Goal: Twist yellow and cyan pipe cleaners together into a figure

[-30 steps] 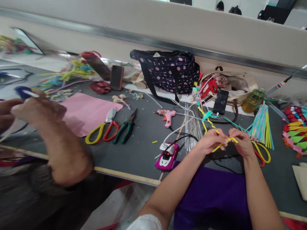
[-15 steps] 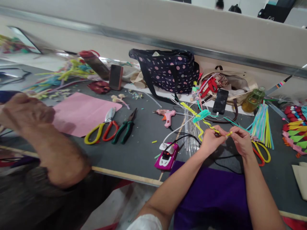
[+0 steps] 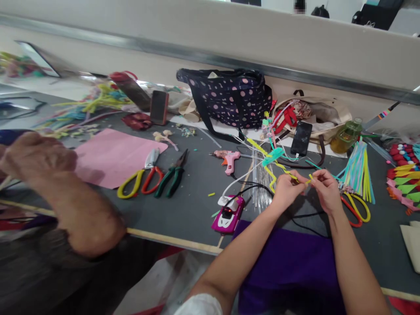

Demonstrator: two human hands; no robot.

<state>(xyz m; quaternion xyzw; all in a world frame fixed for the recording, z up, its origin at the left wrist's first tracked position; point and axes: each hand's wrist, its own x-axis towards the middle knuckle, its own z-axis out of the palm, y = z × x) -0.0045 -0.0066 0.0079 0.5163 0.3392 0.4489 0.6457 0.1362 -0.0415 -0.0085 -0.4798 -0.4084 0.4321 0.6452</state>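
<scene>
Yellow twisted strand (image 3: 257,147): stretched out over the table ahead of your hands, its near end between your fingers.
Turquoise piece (image 3: 273,156): lying across that strand, just beyond your left hand.
Left hand (image 3: 288,190): your thumb and fingers are pinched together on the strand.
Right hand (image 3: 325,188): your thumb and fingertips are closed on a short yellow tip, close beside your left.
Wires (image 3: 262,192): a thin, shiny bundle to the left of your left hand.
Glue gun (image 3: 231,162): pink, lying left of the wires.
Power strip (image 3: 229,216): magenta, near your left forearm, with plugs in it.
Scissors (image 3: 361,209): yellow and red handles showing just right of your right hand.
Pastel strips (image 3: 357,173): fanned out beyond those handles.
Co-worker's arm (image 3: 77,208): well apart, off to your left, near a pink sheet (image 3: 113,157).
</scene>
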